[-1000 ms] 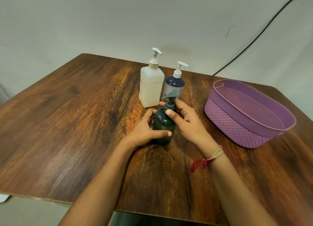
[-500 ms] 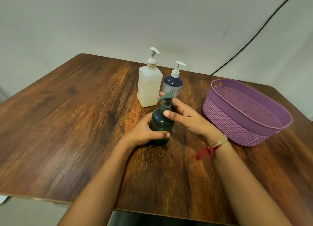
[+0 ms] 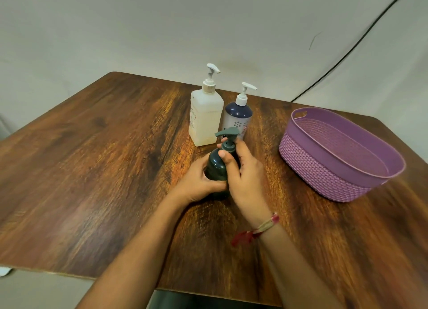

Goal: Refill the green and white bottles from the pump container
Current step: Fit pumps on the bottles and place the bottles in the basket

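Note:
A dark green pump bottle stands upright on the wooden table near its middle. My left hand grips the bottle's body from the left. My right hand wraps its fingers and thumb round the bottle's neck, just under the green pump head. Behind it stand a white square pump bottle and a dark blue and white pump bottle, side by side and untouched.
A purple woven plastic basket sits at the right of the table with nothing visible inside. A black cable runs along the wall behind it. The table's front edge is close to me.
My right hand has turned and closed round the green bottle's neck, its wrist swinging nearer to me. The pump head has rotated a little. My left hand keeps its hold on the body.

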